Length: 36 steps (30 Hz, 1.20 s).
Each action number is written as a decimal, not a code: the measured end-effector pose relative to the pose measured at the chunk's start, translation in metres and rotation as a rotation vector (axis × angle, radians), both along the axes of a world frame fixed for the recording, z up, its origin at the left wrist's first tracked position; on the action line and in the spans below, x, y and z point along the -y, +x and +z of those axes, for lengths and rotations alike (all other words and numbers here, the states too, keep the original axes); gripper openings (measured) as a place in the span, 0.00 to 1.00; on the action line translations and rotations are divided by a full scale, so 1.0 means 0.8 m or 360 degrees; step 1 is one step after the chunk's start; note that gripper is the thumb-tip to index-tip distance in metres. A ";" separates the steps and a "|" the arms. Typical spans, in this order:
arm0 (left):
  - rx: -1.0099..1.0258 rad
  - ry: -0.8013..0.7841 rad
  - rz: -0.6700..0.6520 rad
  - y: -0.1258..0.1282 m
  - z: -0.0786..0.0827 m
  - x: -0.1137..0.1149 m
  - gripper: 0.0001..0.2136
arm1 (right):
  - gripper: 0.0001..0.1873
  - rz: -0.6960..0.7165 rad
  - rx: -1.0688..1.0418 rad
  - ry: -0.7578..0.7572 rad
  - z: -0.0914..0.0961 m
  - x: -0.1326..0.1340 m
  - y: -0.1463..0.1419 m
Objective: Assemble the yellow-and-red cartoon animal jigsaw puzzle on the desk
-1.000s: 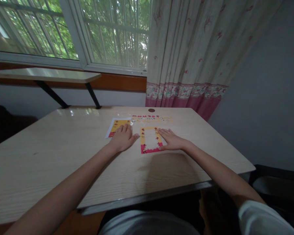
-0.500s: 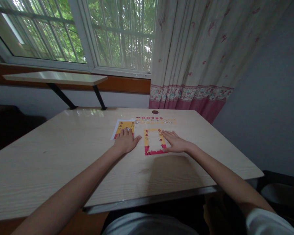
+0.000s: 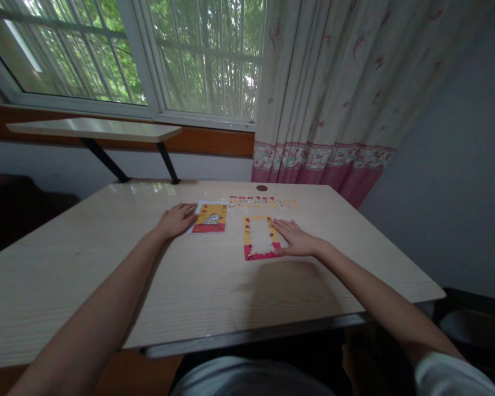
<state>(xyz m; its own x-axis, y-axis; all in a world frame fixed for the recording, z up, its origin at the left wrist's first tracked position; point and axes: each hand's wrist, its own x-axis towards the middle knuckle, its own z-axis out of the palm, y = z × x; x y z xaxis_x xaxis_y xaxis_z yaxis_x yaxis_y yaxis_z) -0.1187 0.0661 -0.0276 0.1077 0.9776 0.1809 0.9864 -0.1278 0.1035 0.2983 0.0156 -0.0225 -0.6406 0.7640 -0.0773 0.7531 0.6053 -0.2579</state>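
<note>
A yellow and red picture card (image 3: 215,213) with a white animal drawn on it and a pale border lies on the table. At its left edge rests my left hand (image 3: 175,220), fingertips and thumb touching the border, fingers not closed around it. Right of the card is a jigsaw border (image 3: 247,254), yellow above and red below, with bare tabletop inside it. My right hand (image 3: 299,241) lies across its right side, fingers stretched out and thumb apart. Behind the border, loose jigsaw pieces (image 3: 264,203), red, yellow and whitish, are spread in rows.
The pale wooden table (image 3: 214,291) reaches to a wall below the window. A raised shelf (image 3: 94,127) on black legs stands at the back left. Near the back edge is a round brown disc (image 3: 262,188). A patterned curtain (image 3: 322,110) hangs behind.
My left hand has slid left off the picture card to its left edge, uncovering the animal drawing. My right hand has stayed on the jigsaw border.
</note>
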 end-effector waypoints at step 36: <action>0.0243 -0.0367 -0.0393 -0.021 0.026 0.012 0.35 | 0.55 -0.0042 0.0020 -0.0031 0.007 0.003 -0.003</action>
